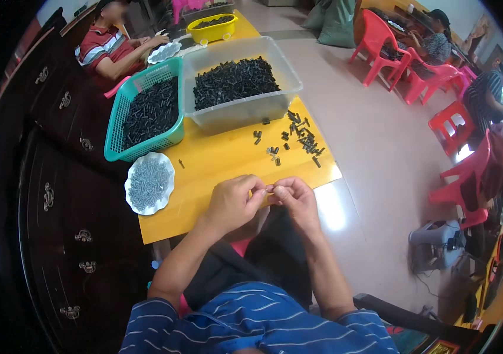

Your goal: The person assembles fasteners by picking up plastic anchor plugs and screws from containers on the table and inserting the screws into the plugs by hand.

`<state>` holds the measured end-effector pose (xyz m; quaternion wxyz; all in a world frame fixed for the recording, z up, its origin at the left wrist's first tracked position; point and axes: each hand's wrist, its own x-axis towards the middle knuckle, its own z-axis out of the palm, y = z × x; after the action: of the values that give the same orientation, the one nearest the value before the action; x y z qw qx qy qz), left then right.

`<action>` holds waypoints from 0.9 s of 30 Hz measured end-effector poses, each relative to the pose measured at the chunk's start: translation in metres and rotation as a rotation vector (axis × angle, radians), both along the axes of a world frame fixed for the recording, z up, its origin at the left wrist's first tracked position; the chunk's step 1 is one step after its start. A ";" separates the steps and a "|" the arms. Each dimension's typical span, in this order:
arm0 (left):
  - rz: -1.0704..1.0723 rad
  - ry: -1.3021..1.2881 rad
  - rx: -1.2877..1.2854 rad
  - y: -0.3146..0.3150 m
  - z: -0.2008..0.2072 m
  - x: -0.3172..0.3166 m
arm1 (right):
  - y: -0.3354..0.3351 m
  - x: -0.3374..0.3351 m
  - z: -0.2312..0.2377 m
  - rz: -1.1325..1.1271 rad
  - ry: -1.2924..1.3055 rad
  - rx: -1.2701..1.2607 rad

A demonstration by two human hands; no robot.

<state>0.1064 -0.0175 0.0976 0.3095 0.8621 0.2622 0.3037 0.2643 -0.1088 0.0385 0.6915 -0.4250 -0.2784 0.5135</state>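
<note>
My left hand (237, 199) and my right hand (296, 200) meet fingertip to fingertip over the near edge of the yellow table (204, 177). Both are closed in a pinch around something too small to name. To the left of them a white scalloped dish (169, 187) holds many small silvery pins or screws (148, 182). Beyond my right hand, short black cylindrical pieces (306, 140) lie loose in a scattered pile by the table's right edge. A single thin dark piece (181, 163) lies beside the dish.
A teal basket (112, 133) and a translucent bin (245, 115), both full of black pieces, stand at the table's middle. Behind them is a yellow tub (213, 30). A co-worker (110, 50) sits at far left; red chairs (375, 44) and other people are rightward. Dark drawers (68, 194) flank the left.
</note>
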 end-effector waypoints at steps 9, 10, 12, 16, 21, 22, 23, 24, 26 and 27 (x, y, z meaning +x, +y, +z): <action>-0.019 0.093 0.138 -0.001 -0.009 0.009 | -0.001 -0.002 0.001 -0.031 -0.259 -0.064; -0.060 0.075 0.150 -0.002 -0.007 0.012 | 0.002 -0.002 -0.010 -0.056 -0.200 0.006; -0.012 0.088 0.080 -0.004 -0.001 0.015 | 0.005 0.000 -0.016 -0.048 -0.179 0.056; -0.042 0.050 -0.020 -0.002 0.000 0.023 | -0.002 0.014 -0.013 -0.002 -0.064 0.099; -0.198 -0.027 -0.571 0.013 -0.003 0.012 | -0.007 0.007 -0.011 0.224 0.218 0.020; -0.193 -0.022 -0.570 0.014 -0.003 0.011 | -0.007 0.005 -0.014 0.272 0.278 0.024; -0.220 -0.023 -0.616 0.017 -0.004 0.011 | -0.007 0.005 -0.013 0.266 0.271 0.023; -0.245 -0.021 -0.663 0.018 -0.004 0.011 | -0.008 0.005 -0.012 0.277 0.273 0.025; -0.263 -0.039 -0.700 0.021 0.000 0.013 | -0.009 0.005 -0.011 0.289 0.278 0.024; -0.271 -0.054 -0.736 0.022 0.002 0.013 | -0.008 0.005 -0.010 0.298 0.320 0.016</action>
<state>0.1198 0.0047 0.0998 0.6419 0.7122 0.2289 0.1684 0.2690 -0.1167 0.0288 0.6466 -0.2868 -0.2288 0.6688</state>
